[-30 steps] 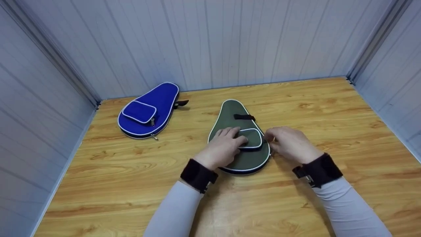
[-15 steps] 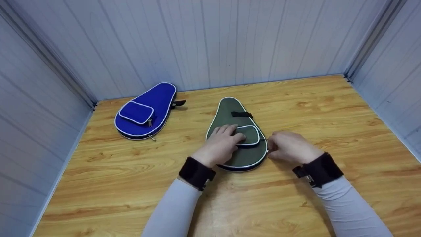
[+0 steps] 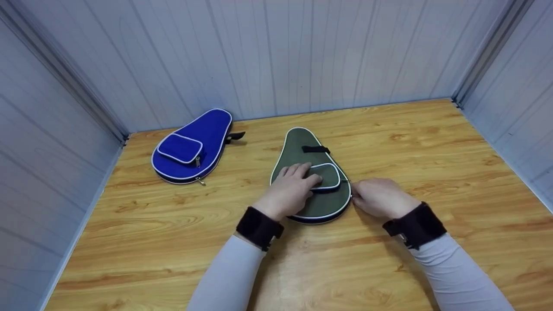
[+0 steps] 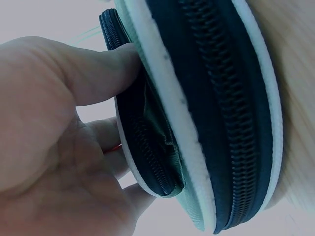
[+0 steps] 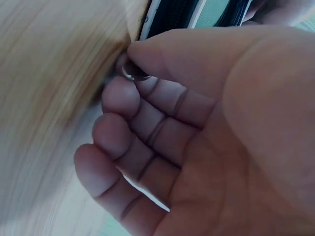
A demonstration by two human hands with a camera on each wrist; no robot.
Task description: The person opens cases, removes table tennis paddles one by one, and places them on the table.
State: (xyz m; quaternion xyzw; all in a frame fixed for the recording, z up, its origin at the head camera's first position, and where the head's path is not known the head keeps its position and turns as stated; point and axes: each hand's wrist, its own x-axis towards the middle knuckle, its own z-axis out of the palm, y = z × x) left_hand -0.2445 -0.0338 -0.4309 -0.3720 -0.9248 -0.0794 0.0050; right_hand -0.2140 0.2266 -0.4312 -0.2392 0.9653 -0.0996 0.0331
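Observation:
A green paddle case (image 3: 322, 207) with white piping lies flat, its narrow end toward the back wall. My left hand (image 3: 285, 190) holds it at the small front pocket (image 3: 328, 175). In the left wrist view the thumb (image 4: 106, 73) lies against the zipped side of the pocket, and the fingers reach round behind it. At the right edge of the case, my right hand (image 3: 382, 196) pinches a small metal zipper pull (image 5: 135, 76) between thumb and index finger, most of it hidden. The other fingers curl loosely below. The case's dark zipper (image 4: 231, 123) faces the left wrist camera.
A blue paddle case (image 3: 211, 134) of the same shape lies at the back left, its black strap (image 3: 235, 136) sticking out to the right. Pale panel walls (image 3: 293, 56) enclose the wooden tabletop (image 3: 432, 172) at the back and both sides.
My right hand has slid slightly toward me along the case's edge, and its fingers have closed in on the zipper pull. The left hand stays on the pocket; the view has shifted slightly.

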